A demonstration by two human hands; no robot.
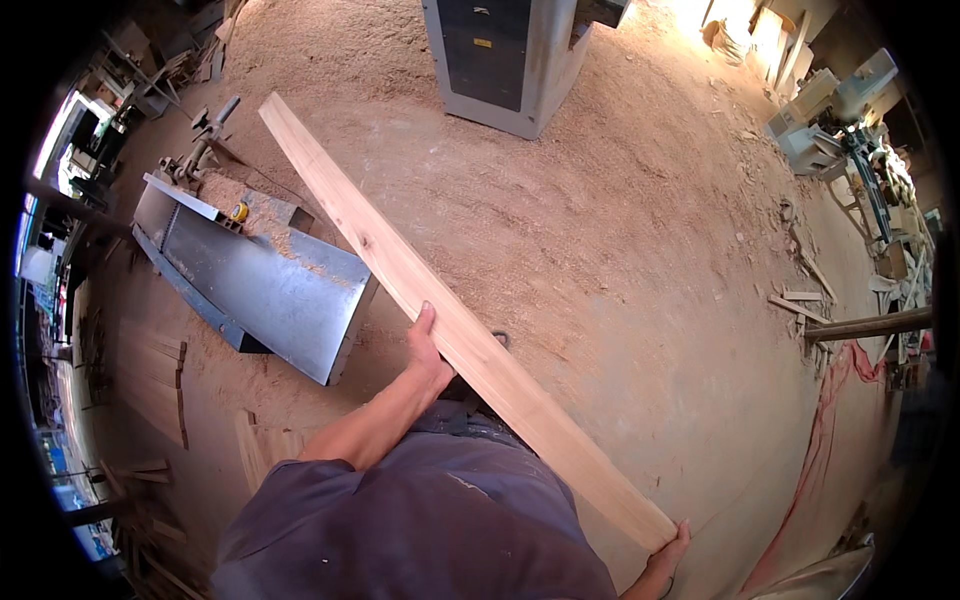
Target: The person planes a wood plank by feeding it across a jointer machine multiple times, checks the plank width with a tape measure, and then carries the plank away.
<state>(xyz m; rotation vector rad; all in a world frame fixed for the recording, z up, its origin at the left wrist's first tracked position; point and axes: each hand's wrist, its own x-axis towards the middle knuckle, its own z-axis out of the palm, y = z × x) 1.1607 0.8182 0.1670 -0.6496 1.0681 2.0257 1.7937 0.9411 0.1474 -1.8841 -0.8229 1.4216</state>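
A long, pale wooden board with a small dark knot slants across my front, from the far left to the near right. My left hand grips its left edge around the middle, thumb lying on the upper face and fingers hidden beneath. At the near right end, my right hand is closed around the board's corner. The board's far end is held up in the air beside a jointer-like machine with a smooth metal table, which stands at the left.
Sawdust and shavings cover much of the floor. A grey machine cabinet stands ahead. Stacked boards lie at the left. Wood scraps, a pole and red cord-like material are at the right.
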